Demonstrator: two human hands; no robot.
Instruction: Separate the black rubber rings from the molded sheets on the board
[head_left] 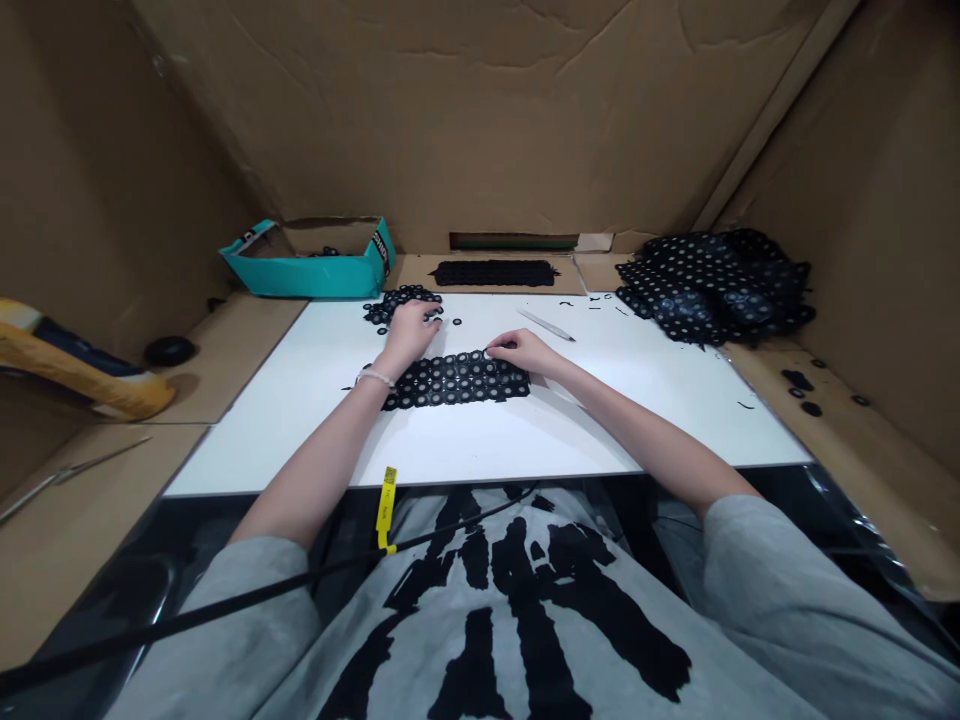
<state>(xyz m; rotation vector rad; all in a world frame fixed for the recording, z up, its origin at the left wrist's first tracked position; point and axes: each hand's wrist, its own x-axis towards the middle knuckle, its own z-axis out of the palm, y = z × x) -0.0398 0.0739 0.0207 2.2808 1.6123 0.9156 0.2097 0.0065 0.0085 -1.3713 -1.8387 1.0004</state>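
A black strip of joined rings [459, 378] lies flat on the white board [480, 445] in front of me. At its far edge, toward the right end, my right hand [523, 352] pinches the border of the strip between thumb and fingertips. My left hand [409, 332] is just beyond the strip's left part, thumb and fingers apart, with nothing visible between them. Right by it, a pile of small black rings [405, 296] is partly covered by the hand. One loose ring [457, 322] sits on the board to the right of the left hand.
A teal box [315, 275] stands behind left. A folded black strip [495, 272] lies at the back, and a heap of perforated black sheets [705, 285] at right. A white pen-like tool [546, 325], tweezers [71, 470] and a yellow-blue tape gun-like object [90, 370] lie around.
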